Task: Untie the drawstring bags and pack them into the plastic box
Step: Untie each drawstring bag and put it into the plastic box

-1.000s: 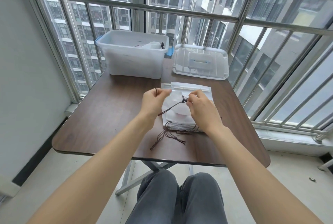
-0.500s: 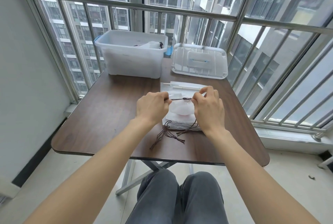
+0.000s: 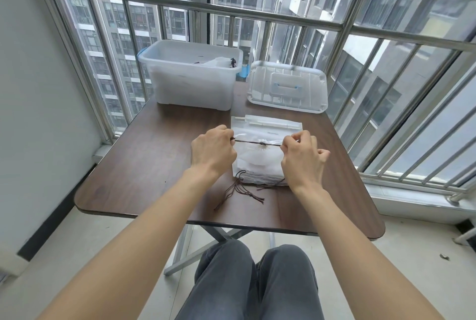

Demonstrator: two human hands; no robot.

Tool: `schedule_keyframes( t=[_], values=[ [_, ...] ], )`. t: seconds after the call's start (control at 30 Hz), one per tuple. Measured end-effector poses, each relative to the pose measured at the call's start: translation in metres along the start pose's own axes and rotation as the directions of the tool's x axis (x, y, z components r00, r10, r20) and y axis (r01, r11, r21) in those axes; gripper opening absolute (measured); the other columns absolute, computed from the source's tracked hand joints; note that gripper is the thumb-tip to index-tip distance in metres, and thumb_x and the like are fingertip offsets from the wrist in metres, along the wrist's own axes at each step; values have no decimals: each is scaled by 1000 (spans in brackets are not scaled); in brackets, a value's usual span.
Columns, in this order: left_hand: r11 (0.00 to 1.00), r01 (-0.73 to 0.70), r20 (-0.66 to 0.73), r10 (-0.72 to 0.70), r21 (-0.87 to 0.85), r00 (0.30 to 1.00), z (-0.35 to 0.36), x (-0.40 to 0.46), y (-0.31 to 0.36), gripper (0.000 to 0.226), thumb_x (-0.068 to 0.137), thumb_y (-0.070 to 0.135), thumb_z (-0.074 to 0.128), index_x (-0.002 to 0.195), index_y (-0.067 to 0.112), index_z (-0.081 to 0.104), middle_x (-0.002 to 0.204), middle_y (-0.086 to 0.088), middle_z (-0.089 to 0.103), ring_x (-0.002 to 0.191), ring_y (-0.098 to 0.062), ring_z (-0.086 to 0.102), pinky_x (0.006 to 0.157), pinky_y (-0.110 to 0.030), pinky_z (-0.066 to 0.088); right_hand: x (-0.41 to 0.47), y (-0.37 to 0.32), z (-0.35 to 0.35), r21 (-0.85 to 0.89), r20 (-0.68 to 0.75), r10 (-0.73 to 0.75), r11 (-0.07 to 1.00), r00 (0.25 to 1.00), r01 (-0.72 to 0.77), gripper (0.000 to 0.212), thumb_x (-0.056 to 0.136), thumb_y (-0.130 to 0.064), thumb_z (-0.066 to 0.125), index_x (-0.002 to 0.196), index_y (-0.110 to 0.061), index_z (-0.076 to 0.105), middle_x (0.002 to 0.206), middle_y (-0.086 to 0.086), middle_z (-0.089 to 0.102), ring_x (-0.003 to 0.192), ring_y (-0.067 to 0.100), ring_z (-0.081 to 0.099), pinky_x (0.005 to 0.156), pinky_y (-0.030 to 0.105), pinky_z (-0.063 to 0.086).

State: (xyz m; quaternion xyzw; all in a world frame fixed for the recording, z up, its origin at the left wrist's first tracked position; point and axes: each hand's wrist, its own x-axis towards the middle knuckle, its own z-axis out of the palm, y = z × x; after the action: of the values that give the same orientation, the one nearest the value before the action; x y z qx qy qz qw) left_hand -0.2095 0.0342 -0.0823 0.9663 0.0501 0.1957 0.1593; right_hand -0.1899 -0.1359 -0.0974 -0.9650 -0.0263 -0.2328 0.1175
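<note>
Both hands (image 3: pixel 258 153) apart, drawstring (image 3: pixel 257 142) taut

translucent plastic box (image 3: pixel 190 80), matt woodgrain table (image 3: pixel 144 165).

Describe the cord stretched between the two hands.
The cord is thin, dark brown string, pulled taut and nearly level above the bags. A small knot sits near its middle. The left hand pinches one end, the right hand the other. A gathered white bag hangs just under the knot.
</note>
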Motion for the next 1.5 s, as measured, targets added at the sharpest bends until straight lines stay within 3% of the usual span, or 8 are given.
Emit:
schedule_keyframes(
  t=[0.23,0.37,0.57,0.73,0.93,1.07,1.27,1.5],
  values=[
    [998,40,18,-40,-38,999,0,-1,-2,22,93,24,46,92,14,65,98,-3,54,93,-27,54,67,-31,38,-2,1,-3,191,95,87,976,992,-104,16,94,-23,50,89,-14,63,106,4,43,100,21,43,77,36,31],
    [962,8,112,24,-275,993,-1,1,-12,20,90,30,54,74,19,61,92,2,53,87,-19,53,81,-33,40,0,3,-11,514,209,163,820,964,-250,21,91,-25,53,83,-11,65,83,2,58,84,21,53,71,29,35],
    [692,138,201,11,-709,979,-13,2,-1,25,88,32,63,64,22,62,91,-6,65,80,-16,57,71,-20,39,-2,-11,-18,737,263,255,569,930,-364,17,87,-23,59,73,-14,65,63,-10,58,64,6,51,65,24,37],
    [505,207,309,128,-838,942,-22,0,17,29,89,29,62,65,13,64,86,5,66,73,4,56,71,-13,42,-3,-17,-19,692,258,182,650,949,-313,20,86,-24,62,70,-13,66,76,0,67,72,11,58,64,24,39],
    [336,267,321,117,-903,940,-17,-2,29,23,94,29,52,79,20,67,101,10,70,89,-3,59,67,-20,39,-1,-18,-17,668,302,204,651,931,-360,22,83,-19,60,61,-16,60,62,-6,60,68,14,57,62,21,39],
    [253,245,247,-24,-936,969,-14,-2,35,31,96,25,51,68,16,61,80,3,69,60,8,58,52,-4,38,-1,-16,-17,744,449,189,463,873,-483,19,87,-18,60,70,-9,59,71,-2,65,68,15,67,73,28,44],
    [215,276,248,-148,-937,957,-2,2,33,38,94,26,54,60,11,52,46,11,57,44,5,47,46,-6,35,0,-14,-28,795,604,86,-143,792,-590,17,90,-21,60,74,-14,58,58,-5,60,45,5,54,51,17,45],
    [260,359,344,-100,-897,933,6,0,25,25,99,16,44,86,21,65,69,8,57,58,0,45,51,-9,34,-1,-18,-28,866,465,22,-220,885,-450,19,94,-12,51,77,-11,60,83,-4,65,65,6,50,48,15,35]
  ],
)
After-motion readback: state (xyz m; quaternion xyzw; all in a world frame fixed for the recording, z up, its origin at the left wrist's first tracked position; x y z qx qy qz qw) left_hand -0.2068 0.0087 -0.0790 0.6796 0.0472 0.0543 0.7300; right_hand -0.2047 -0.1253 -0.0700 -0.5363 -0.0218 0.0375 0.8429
